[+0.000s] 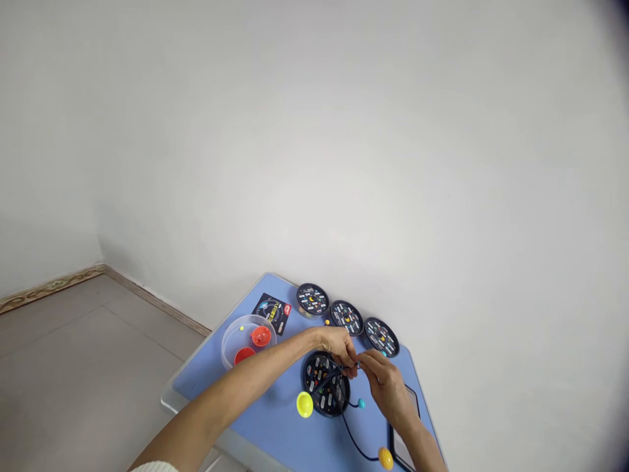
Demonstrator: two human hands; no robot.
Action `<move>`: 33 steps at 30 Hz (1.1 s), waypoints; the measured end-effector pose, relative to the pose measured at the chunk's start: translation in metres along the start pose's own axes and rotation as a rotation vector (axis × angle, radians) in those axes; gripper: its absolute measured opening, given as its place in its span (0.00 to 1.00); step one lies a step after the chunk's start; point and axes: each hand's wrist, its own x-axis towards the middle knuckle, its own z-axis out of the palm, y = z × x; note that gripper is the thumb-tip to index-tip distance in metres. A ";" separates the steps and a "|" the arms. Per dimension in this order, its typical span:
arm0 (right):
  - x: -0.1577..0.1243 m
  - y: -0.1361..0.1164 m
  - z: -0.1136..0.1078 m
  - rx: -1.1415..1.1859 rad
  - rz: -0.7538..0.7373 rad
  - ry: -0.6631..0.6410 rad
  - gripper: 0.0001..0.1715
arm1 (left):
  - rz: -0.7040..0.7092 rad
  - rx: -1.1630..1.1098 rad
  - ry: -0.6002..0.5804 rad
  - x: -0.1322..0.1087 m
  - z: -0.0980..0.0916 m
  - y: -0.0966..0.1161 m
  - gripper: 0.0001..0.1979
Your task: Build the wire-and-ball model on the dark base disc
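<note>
My left hand point(338, 347) and my right hand point(386, 383) meet above a round black disc point(322, 393) printed with small coloured marks, near the middle of a blue table point(275, 419). Both pinch a small dark piece between their fingertips, at the end of thin black rods. One rod ends in a yellow ball point(304, 404), another in a small teal ball point(362, 404), a third in an orange ball point(385, 457) near the front edge.
Three more black discs point(346, 316) line the table's far edge by the white wall. A dark printed card point(272, 311) lies at the back left beside a clear round tub point(234, 341) holding red half-shells. A black-framed tablet point(410, 419) lies under my right forearm.
</note>
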 end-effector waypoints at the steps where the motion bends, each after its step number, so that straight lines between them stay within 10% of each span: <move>1: 0.001 0.001 0.000 -0.024 -0.018 -0.016 0.20 | -0.003 -0.004 0.003 0.001 0.000 0.000 0.15; 33: 0.002 0.002 0.004 -0.622 -0.134 -0.128 0.17 | -0.038 0.060 -0.013 0.004 -0.005 -0.003 0.10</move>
